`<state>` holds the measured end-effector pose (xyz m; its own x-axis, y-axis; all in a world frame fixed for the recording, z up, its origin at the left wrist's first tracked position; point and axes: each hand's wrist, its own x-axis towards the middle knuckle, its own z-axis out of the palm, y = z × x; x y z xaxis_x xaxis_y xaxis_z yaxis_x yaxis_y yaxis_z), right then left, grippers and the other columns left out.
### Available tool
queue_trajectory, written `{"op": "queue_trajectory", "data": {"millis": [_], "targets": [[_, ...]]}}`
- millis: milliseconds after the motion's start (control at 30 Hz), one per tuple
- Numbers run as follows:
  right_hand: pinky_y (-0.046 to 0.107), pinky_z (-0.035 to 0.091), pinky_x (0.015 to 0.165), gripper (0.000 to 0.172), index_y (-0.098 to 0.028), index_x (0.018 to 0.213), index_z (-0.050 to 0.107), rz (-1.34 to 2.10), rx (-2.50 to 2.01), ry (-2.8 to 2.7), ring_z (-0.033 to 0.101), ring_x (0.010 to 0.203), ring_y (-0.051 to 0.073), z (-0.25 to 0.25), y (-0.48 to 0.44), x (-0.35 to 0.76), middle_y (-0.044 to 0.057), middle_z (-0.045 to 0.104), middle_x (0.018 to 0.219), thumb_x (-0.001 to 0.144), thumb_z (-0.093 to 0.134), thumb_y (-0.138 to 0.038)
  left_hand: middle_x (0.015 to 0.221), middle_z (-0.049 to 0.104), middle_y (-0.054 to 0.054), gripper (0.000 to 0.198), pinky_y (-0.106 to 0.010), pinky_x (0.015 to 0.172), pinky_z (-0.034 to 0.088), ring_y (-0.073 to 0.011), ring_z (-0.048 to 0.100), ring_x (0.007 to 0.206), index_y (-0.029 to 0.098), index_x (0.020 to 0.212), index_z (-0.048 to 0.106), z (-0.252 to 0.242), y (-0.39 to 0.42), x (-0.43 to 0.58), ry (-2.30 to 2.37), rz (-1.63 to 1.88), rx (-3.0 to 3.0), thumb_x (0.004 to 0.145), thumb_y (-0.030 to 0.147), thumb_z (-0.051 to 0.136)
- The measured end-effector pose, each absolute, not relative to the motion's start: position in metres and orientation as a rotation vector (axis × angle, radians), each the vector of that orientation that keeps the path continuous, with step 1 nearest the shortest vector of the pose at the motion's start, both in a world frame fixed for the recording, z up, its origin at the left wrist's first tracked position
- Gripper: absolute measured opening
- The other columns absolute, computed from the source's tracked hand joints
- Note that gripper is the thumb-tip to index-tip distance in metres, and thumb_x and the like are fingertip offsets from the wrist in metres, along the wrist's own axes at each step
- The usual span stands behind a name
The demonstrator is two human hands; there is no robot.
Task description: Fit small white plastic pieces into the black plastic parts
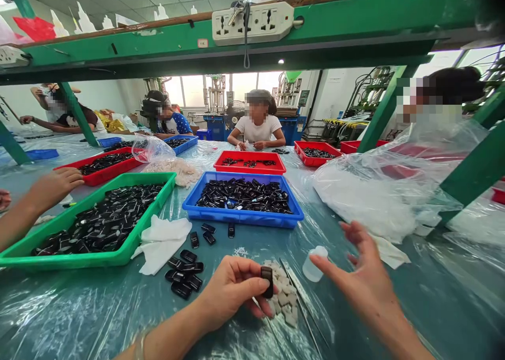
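Observation:
My left hand pinches a small glossy black plastic case upright between thumb and fingers. Off to the right, my right hand has its fingers spread, with the thumb near a small translucent white bottle; whether they touch I cannot tell. Between the hands lie a heap of small whitish pieces and a pair of metal tweezers. Left of my left hand sits a loose pile of similar black cases. A few more lie in front of the blue tray.
A green tray full of black cases stands left, beside a crumpled white cloth. A co-worker's hand is over its far edge. A red tray stands behind the blue one. Plastic bags lie right. A green shelf beam crosses above.

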<state>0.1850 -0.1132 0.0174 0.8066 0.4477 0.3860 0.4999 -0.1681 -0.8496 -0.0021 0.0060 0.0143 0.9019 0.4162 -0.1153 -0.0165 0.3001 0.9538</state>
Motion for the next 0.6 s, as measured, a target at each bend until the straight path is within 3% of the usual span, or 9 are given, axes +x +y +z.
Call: {"op": "queue_trajectory", "data": {"millis": [67, 133, 267, 400, 600], "targets": [[0.052, 0.038, 0.092, 0.097, -0.017, 0.133, 0.028, 0.192, -1.832, -0.706, 0.036, 0.125, 0.035, 0.005, -0.108, 0.192, 0.018, 0.042, 0.135, 0.053, 0.071, -0.052, 0.079, 0.068, -0.011, 0.026, -0.018, 0.048, 0.048, -0.0125, 0.063, 0.055, 0.009, 0.077, 0.067, 0.015, 0.006, -0.003, 0.380, 0.316, 1.226, 0.066, 0.032, 0.072], [0.047, 0.044, 0.087, 0.093, -0.015, 0.130, 0.031, 0.296, -1.828, -0.727, 0.046, 0.117, 0.035, -0.009, -0.105, 0.195, 0.019, 0.046, 0.131, 0.052, 0.070, -0.047, 0.078, 0.068, -0.010, 0.025, -0.019, 0.049, 0.048, -0.0133, 0.064, 0.057, 0.009, 0.075, 0.067, 0.015, 0.005, -0.003, 0.384, 0.327, 1.217, 0.063, 0.030, 0.074], [0.038, 0.051, 0.074, 0.065, -0.015, 0.114, 0.047, 0.352, -1.804, -0.837, 0.064, 0.087, 0.027, -0.025, -0.102, 0.198, 0.014, 0.063, 0.111, 0.056, 0.066, -0.037, 0.071, 0.066, -0.008, 0.024, -0.021, 0.052, 0.049, -0.0138, 0.062, 0.060, 0.010, 0.075, 0.070, 0.015, 0.004, -0.003, 0.385, 0.313, 1.231, 0.059, 0.026, 0.076], [0.036, 0.050, 0.070, 0.037, -0.017, 0.097, 0.056, 0.323, -1.794, -0.962, 0.065, 0.078, 0.025, -0.022, -0.104, 0.198, 0.008, 0.070, 0.089, 0.066, 0.061, -0.036, 0.063, 0.064, -0.005, 0.024, -0.021, 0.053, 0.048, -0.0092, 0.056, 0.053, 0.009, 0.077, 0.073, 0.012, 0.003, -0.002, 0.402, 0.286, 1.293, 0.057, 0.022, 0.076], [0.029, 0.051, 0.063, 0.024, -0.023, 0.101, 0.055, 0.138, -1.779, -1.254, 0.064, 0.078, 0.021, -0.001, -0.116, 0.180, 0.005, 0.066, 0.096, 0.079, 0.056, -0.033, 0.065, 0.064, -0.005, 0.025, -0.019, 0.050, 0.047, -0.0085, 0.056, 0.050, 0.010, 0.078, 0.073, 0.009, 0.002, -0.001, 0.410, 0.233, 1.330, 0.057, 0.024, 0.076]]}}
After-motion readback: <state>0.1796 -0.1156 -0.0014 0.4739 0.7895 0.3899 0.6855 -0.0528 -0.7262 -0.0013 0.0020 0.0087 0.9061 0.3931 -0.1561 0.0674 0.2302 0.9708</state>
